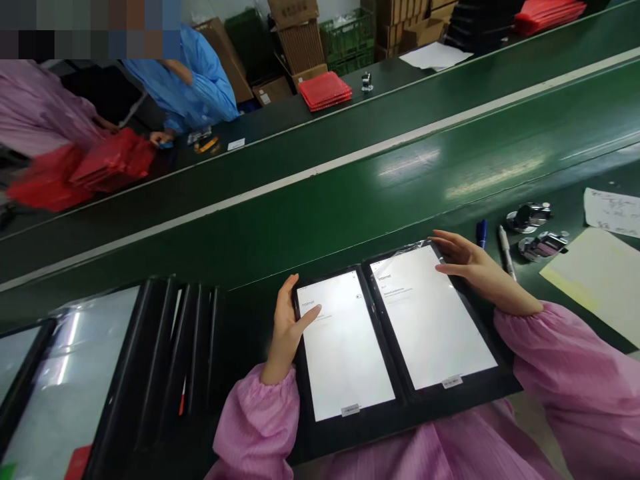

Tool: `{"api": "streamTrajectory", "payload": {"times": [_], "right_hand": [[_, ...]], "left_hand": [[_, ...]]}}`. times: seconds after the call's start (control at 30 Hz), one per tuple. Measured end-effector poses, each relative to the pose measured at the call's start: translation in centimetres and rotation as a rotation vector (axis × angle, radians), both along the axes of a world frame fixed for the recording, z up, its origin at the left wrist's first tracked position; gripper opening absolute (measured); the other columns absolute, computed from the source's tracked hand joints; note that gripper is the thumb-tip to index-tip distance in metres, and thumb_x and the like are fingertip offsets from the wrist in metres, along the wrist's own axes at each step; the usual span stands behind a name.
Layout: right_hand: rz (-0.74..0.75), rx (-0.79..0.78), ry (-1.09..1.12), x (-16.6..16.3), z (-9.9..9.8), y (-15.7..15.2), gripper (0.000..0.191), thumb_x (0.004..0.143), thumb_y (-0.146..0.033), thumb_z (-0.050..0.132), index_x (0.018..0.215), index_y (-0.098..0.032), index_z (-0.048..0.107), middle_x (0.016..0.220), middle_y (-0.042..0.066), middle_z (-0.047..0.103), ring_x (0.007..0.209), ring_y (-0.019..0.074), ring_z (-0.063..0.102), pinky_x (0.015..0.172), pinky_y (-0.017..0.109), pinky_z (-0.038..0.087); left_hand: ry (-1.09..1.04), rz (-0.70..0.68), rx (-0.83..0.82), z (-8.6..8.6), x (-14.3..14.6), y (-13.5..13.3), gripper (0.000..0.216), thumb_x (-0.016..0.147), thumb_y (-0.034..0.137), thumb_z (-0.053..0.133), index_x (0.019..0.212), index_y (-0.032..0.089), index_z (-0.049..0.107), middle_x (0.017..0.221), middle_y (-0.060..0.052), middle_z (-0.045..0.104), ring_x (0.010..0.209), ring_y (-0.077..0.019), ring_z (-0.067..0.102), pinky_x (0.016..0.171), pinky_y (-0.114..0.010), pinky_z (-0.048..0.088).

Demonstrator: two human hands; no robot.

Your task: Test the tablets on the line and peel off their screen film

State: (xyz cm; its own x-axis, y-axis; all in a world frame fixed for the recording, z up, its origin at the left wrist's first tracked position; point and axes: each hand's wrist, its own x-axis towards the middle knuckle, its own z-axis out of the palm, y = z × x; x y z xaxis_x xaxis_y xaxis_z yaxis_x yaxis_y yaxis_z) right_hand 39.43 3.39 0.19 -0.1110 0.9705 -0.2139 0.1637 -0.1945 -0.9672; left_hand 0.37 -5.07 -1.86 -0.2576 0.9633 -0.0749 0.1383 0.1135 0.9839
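Two tablets lie side by side in front of me, both lit with a white screen headed "Internet". My left hand (pixel 290 323) grips the left tablet (pixel 350 360) by its left edge, fingers at the side and thumb over the upper screen. At the top right corner of the right tablet (pixel 435 327), my right hand (pixel 470 267) holds the edge, with the thumb on the front and fingers at the border. Clear film wrinkles along that tablet's top. Each tablet has a small barcode label at its bottom edge.
At left, several dark tablets (pixel 75 373) stand leaning in a row. Right of me lie a blue marker (pixel 481 233), a white pen (pixel 506 250), two chrome tally counters (pixel 543 247) and papers (pixel 595 280). Beyond the green conveyor (pixel 310 207) are red packs (pixel 325 90) and co-workers.
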Motion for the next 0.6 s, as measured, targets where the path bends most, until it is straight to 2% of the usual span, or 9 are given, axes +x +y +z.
{"api": "streamTrajectory", "payload": {"times": [0.13, 0.2, 0.27, 0.33, 0.4, 0.43, 0.5, 0.53, 0.6], "right_hand": [[0.014, 0.064, -0.068, -0.2, -0.1, 0.2, 0.081, 0.072, -0.058, 0.086, 0.145, -0.034, 0.058, 0.154, 0.008, 0.061, 0.152, 0.0367, 0.047, 0.125, 0.059, 0.044], [0.017, 0.107, -0.101, 0.0, 0.1, -0.8, 0.083, 0.077, -0.064, 0.083, 0.149, -0.034, 0.054, 0.158, 0.009, 0.056, 0.154, 0.0380, 0.044, 0.125, 0.060, 0.043], [0.086, 0.259, -0.219, 0.5, 0.5, -3.4, 0.085, 0.082, -0.066, 0.079, 0.155, -0.036, 0.049, 0.164, 0.009, 0.049, 0.155, 0.0400, 0.041, 0.123, 0.061, 0.044], [0.252, 0.564, -0.480, 1.1, 0.8, -7.3, 0.084, 0.089, -0.065, 0.073, 0.162, -0.038, 0.042, 0.167, 0.010, 0.045, 0.151, 0.0426, 0.046, 0.115, 0.063, 0.051], [0.440, 0.855, -0.800, 1.4, 0.9, -11.5, 0.078, 0.092, -0.059, 0.069, 0.163, -0.040, 0.043, 0.165, 0.010, 0.049, 0.136, 0.0446, 0.058, 0.097, 0.060, 0.058], [0.462, 0.972, -0.911, 1.4, 0.9, -13.3, 0.070, 0.096, -0.046, 0.063, 0.163, -0.043, 0.043, 0.162, 0.009, 0.053, 0.129, 0.0420, 0.064, 0.093, 0.059, 0.057], [0.417, 1.085, -1.058, 0.8, 0.8, -15.5, 0.071, 0.097, -0.028, 0.054, 0.164, -0.049, 0.040, 0.151, 0.004, 0.063, 0.116, 0.0365, 0.069, 0.092, 0.056, 0.053], [0.383, 1.110, -1.089, 0.4, 0.7, -15.7, 0.073, 0.097, -0.023, 0.050, 0.164, -0.051, 0.039, 0.146, 0.002, 0.068, 0.111, 0.0350, 0.071, 0.092, 0.055, 0.052], [0.334, 1.139, -1.102, -0.4, 0.5, -14.7, 0.073, 0.097, -0.022, 0.049, 0.163, -0.054, 0.039, 0.138, 0.000, 0.072, 0.106, 0.0335, 0.072, 0.092, 0.054, 0.050]], "left_hand": [[0.033, -0.010, 0.036, -0.5, -0.2, 0.9, 0.082, 0.071, 0.052, 0.093, 0.141, 0.028, 0.058, 0.158, -0.013, 0.054, 0.153, -0.0378, 0.047, 0.128, -0.056, 0.039], [0.052, 0.015, 0.051, -0.1, -0.5, 0.4, 0.077, 0.080, 0.061, 0.084, 0.144, 0.028, 0.057, 0.158, -0.014, 0.054, 0.153, -0.0373, 0.048, 0.127, -0.056, 0.041], [0.075, 0.044, 0.070, 0.6, -0.7, -1.9, 0.074, 0.087, 0.070, 0.073, 0.147, 0.028, 0.055, 0.160, -0.016, 0.051, 0.154, -0.0381, 0.046, 0.126, -0.058, 0.041], [0.183, -0.002, 0.107, 1.3, -0.4, -6.1, 0.080, 0.085, 0.074, 0.074, 0.149, 0.030, 0.055, 0.163, -0.016, 0.049, 0.155, -0.0409, 0.043, 0.127, -0.064, 0.037], [0.599, -0.260, 0.203, 1.6, 0.3, -11.2, 0.098, 0.075, 0.075, 0.084, 0.156, 0.030, 0.051, 0.166, -0.018, 0.044, 0.156, -0.0446, 0.041, 0.128, -0.069, 0.031], [0.826, -0.361, 0.240, 1.5, 0.7, -13.5, 0.102, 0.072, 0.067, 0.090, 0.158, 0.030, 0.049, 0.164, -0.018, 0.048, 0.154, -0.0436, 0.042, 0.131, -0.069, 0.020], [1.136, -0.404, 0.361, 0.8, 1.5, -16.6, 0.089, 0.076, 0.041, 0.095, 0.155, 0.032, 0.054, 0.153, -0.013, 0.059, 0.146, -0.0366, 0.051, 0.135, -0.065, 0.000], [1.220, -0.383, 0.409, 0.3, 1.8, -17.1, 0.085, 0.076, 0.032, 0.094, 0.153, 0.032, 0.057, 0.149, -0.012, 0.063, 0.142, -0.0349, 0.054, 0.134, -0.062, -0.006], [1.258, -0.290, 0.473, -0.7, 2.3, -15.8, 0.081, 0.075, 0.026, 0.093, 0.149, 0.032, 0.061, 0.144, -0.013, 0.066, 0.137, -0.0353, 0.057, 0.133, -0.061, -0.010]]}}
